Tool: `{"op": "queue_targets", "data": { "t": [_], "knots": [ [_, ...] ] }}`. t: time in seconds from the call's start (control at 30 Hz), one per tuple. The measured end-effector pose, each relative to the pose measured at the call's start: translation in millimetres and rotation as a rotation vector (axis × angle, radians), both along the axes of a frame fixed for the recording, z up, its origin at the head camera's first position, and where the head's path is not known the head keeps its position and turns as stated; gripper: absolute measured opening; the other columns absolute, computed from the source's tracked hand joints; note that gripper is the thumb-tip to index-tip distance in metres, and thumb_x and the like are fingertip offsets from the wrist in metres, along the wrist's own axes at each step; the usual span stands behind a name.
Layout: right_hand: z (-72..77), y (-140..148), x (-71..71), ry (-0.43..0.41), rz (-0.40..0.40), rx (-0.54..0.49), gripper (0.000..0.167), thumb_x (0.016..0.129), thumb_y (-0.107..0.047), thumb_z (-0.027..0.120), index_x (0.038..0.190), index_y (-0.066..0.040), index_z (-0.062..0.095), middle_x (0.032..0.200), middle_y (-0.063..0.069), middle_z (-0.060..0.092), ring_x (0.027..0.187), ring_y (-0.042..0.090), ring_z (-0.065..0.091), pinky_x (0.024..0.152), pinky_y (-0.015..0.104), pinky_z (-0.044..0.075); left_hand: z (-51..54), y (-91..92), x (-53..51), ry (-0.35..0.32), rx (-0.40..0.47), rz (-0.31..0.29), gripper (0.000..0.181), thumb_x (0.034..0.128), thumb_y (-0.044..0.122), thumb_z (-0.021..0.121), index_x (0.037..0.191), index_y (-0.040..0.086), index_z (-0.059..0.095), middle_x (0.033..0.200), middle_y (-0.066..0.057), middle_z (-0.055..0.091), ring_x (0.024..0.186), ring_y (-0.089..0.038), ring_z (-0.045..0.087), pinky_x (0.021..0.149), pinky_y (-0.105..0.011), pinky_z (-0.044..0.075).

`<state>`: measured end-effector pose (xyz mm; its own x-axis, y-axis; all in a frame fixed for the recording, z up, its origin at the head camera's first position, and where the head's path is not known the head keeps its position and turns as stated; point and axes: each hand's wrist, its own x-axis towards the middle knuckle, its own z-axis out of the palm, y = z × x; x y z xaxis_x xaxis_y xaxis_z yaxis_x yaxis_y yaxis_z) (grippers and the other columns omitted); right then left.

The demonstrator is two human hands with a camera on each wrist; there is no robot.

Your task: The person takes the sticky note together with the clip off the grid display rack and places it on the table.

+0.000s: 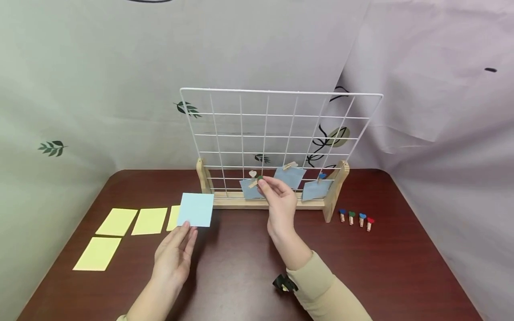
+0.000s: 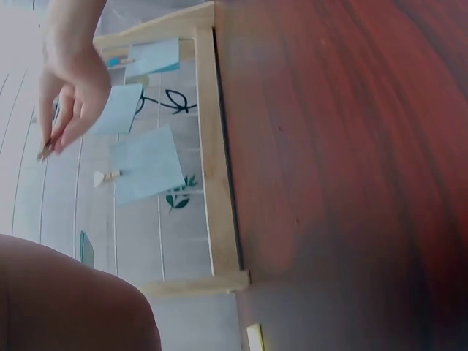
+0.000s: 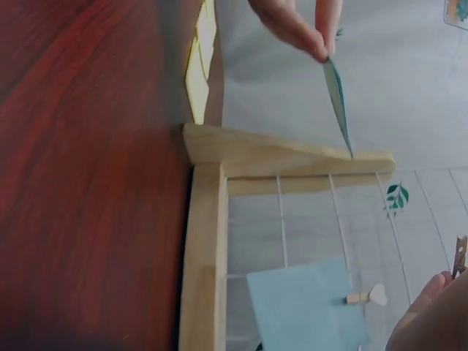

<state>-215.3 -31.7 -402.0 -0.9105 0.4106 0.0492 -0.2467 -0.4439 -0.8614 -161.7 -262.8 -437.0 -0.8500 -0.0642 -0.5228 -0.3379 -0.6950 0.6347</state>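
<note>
My left hand (image 1: 174, 254) pinches a light blue sticky note (image 1: 196, 209) by its lower edge, held up left of the grid rack. In the right wrist view that blue note (image 3: 337, 106) appears almost edge-on. My right hand (image 1: 281, 207) pinches a small wooden clothespin (image 1: 253, 183) with a green top, in front of the rack. The white wire grid (image 1: 268, 116) stands upright in a wooden base (image 1: 237, 203). Three blue notes are clipped to its lower part: one at left (image 2: 148, 165), a middle one (image 1: 290, 177), and one at right (image 1: 316, 190).
Several yellow sticky notes (image 1: 116, 222) lie on the dark red table (image 1: 241, 276) at left. Right of the rack lie several heart-topped clothespins (image 1: 362, 219), in blue, green and red. A patterned cloth (image 1: 120, 67) hangs behind. A black device (image 1: 284, 283) sits at my right cuff.
</note>
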Motion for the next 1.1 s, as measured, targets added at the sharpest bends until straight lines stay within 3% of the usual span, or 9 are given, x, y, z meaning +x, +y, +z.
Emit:
{"op": "queue_targets", "data": {
  "t": [0.13, 0.33, 0.37, 0.43, 0.5, 0.57, 0.67, 0.87, 1.1],
  "knots": [
    [-7.0, 10.2, 3.9, -0.022, -0.017, 0.011, 0.012, 0.095, 0.011, 0.071, 0.104, 0.009, 0.077, 0.082, -0.004, 0.078, 0.077, 0.005, 0.076, 0.081, 0.024, 0.067, -4.2, -9.7, 0.2, -0.031, -0.035, -0.017, 0.046, 0.1060, 0.017, 0.065, 0.145, 0.018, 0.040, 0.120, 0.011, 0.055, 0.105, 0.003, 0.066, 0.107, -0.012, 0.053],
    [-16.9, 26.9, 7.4, -0.042, -0.055, 0.029, 0.014, 0.094, 0.012, 0.071, 0.107, 0.013, 0.076, 0.081, -0.004, 0.078, 0.075, 0.006, 0.076, 0.080, 0.024, 0.067, -11.7, -19.5, 1.7, -0.063, -0.013, -0.003, 0.076, 0.1058, 0.014, 0.065, 0.166, 0.016, 0.019, 0.119, 0.011, 0.057, 0.103, 0.003, 0.068, 0.106, -0.012, 0.053],
    [-18.2, 29.9, 7.8, -0.044, -0.064, 0.030, 0.013, 0.094, 0.012, 0.071, 0.106, 0.012, 0.077, 0.081, -0.004, 0.078, 0.075, 0.006, 0.076, 0.080, 0.024, 0.067, -12.6, -20.8, 1.8, -0.069, -0.011, 0.002, 0.074, 0.1055, 0.013, 0.065, 0.165, 0.015, 0.022, 0.117, 0.011, 0.058, 0.102, 0.003, 0.069, 0.105, -0.012, 0.054],
    [-21.1, 35.9, 8.4, -0.051, -0.077, 0.033, 0.012, 0.094, 0.012, 0.071, 0.101, 0.005, 0.080, 0.080, -0.004, 0.078, 0.074, 0.005, 0.076, 0.079, 0.024, 0.067, -14.2, -23.9, 2.2, -0.070, -0.009, 0.008, 0.065, 0.1055, 0.012, 0.065, 0.160, 0.018, 0.030, 0.114, 0.011, 0.059, 0.100, 0.002, 0.070, 0.104, -0.012, 0.054],
    [-24.1, 41.7, 9.0, -0.054, -0.083, 0.034, 0.015, 0.094, 0.012, 0.071, 0.097, 0.001, 0.081, 0.081, -0.004, 0.078, 0.074, 0.005, 0.076, 0.079, 0.023, 0.067, -15.5, -27.6, 2.4, -0.074, 0.007, 0.034, 0.037, 0.1046, 0.010, 0.066, 0.138, 0.015, 0.052, 0.108, 0.010, 0.063, 0.097, 0.001, 0.072, 0.102, -0.013, 0.056],
    [-27.1, 47.5, 9.6, -0.057, -0.090, 0.035, 0.018, 0.095, 0.012, 0.071, 0.095, -0.002, 0.082, 0.081, -0.004, 0.079, 0.074, 0.005, 0.076, 0.079, 0.024, 0.067, -16.8, -31.8, 2.8, -0.070, 0.018, 0.049, 0.008, 0.1041, 0.009, 0.067, 0.110, 0.014, 0.063, 0.103, 0.009, 0.065, 0.095, -0.001, 0.073, 0.100, -0.014, 0.058],
    [-31.8, 55.7, 11.1, -0.062, -0.095, 0.029, 0.020, 0.095, 0.012, 0.070, 0.095, -0.003, 0.082, 0.082, -0.003, 0.079, 0.075, 0.005, 0.077, 0.079, 0.023, 0.067, -18.6, -38.7, 4.4, -0.071, 0.045, 0.079, 0.019, 0.1035, 0.006, 0.067, 0.085, 0.012, 0.067, 0.098, 0.007, 0.067, 0.092, -0.004, 0.074, 0.097, -0.016, 0.060],
    [-40.4, 74.3, 16.0, -0.089, -0.116, 0.032, 0.017, 0.096, 0.011, 0.070, 0.097, -0.001, 0.082, 0.083, -0.004, 0.080, 0.076, 0.005, 0.077, 0.078, 0.021, 0.066, -23.8, -51.4, 9.4, -0.090, 0.052, 0.124, 0.025, 0.1034, 0.002, 0.065, 0.079, 0.009, 0.067, 0.093, 0.006, 0.070, 0.088, -0.005, 0.076, 0.092, -0.019, 0.063],
    [-48.9, 96.9, 19.9, -0.115, -0.154, 0.063, 0.016, 0.096, 0.010, 0.071, 0.097, -0.001, 0.083, 0.082, -0.004, 0.080, 0.074, 0.005, 0.077, 0.078, 0.022, 0.067, -30.3, -73.2, 15.8, -0.113, 0.053, 0.111, 0.021, 0.1043, 0.001, 0.063, 0.085, 0.010, 0.065, 0.094, 0.006, 0.069, 0.089, -0.005, 0.075, 0.095, -0.017, 0.062]
  ]
}}
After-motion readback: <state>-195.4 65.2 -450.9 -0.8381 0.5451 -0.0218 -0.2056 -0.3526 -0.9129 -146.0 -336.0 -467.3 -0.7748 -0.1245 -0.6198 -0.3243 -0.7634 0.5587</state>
